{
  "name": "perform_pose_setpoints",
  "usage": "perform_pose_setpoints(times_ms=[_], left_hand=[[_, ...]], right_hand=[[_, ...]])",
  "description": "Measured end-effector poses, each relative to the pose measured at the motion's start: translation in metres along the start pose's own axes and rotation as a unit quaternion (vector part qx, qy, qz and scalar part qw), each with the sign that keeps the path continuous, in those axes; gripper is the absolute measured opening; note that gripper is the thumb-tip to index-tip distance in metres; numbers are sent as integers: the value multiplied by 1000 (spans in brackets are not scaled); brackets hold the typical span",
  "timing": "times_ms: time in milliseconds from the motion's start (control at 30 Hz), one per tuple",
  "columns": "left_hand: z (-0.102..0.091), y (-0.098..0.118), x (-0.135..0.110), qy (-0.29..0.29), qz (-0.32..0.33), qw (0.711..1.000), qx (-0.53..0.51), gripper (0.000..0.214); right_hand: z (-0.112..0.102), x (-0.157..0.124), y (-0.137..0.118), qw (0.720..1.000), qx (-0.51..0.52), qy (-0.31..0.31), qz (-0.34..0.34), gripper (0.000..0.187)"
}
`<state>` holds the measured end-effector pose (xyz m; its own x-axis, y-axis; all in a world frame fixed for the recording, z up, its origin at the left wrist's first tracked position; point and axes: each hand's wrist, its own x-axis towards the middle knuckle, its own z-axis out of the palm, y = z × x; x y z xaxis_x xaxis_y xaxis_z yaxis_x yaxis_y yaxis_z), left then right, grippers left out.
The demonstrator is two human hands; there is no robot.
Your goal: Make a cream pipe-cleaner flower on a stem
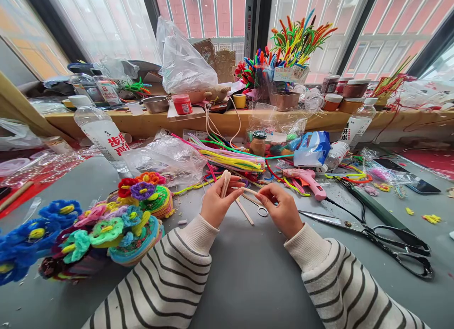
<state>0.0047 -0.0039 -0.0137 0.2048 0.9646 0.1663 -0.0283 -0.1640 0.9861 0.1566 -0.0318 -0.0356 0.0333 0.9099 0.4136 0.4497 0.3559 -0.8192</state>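
My left hand (219,202) is closed around a cream pipe cleaner (250,191), part of which stands up as a folded loop above the fingers. Across the gap, my right hand (283,210) pinches the other stretch of the same pipe cleaner between thumb and forefinger. A pale thin stick (245,212) slants down beside the left hand; whether it joins the held piece I cannot tell. Close to the right fingertips lies a small metal ring (262,211). Behind both hands is a bundle of coloured pipe cleaners (232,161).
Fuzzy flowers and decorated round pieces (106,229) crowd the left. Large scissors (358,226) lie at right, near a pink glue gun (305,178) with a cord. Water bottles (101,130), a small jar (258,142) and a phone (413,177) stand or lie around. A cluttered ledge (198,123) runs behind.
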Motion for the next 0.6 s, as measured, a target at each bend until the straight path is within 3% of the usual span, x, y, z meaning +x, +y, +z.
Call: perform_pose_setpoints(times_ms=[500,600], left_hand=[[-2,2,1,33,-22,999,-10,26],[-5,3,2,70,-31,997,-17,27]], right_hand=[[-1,-1,1,998,-57,-3,-31,17],[0,-3,2,993,-97,21,-65,36]])
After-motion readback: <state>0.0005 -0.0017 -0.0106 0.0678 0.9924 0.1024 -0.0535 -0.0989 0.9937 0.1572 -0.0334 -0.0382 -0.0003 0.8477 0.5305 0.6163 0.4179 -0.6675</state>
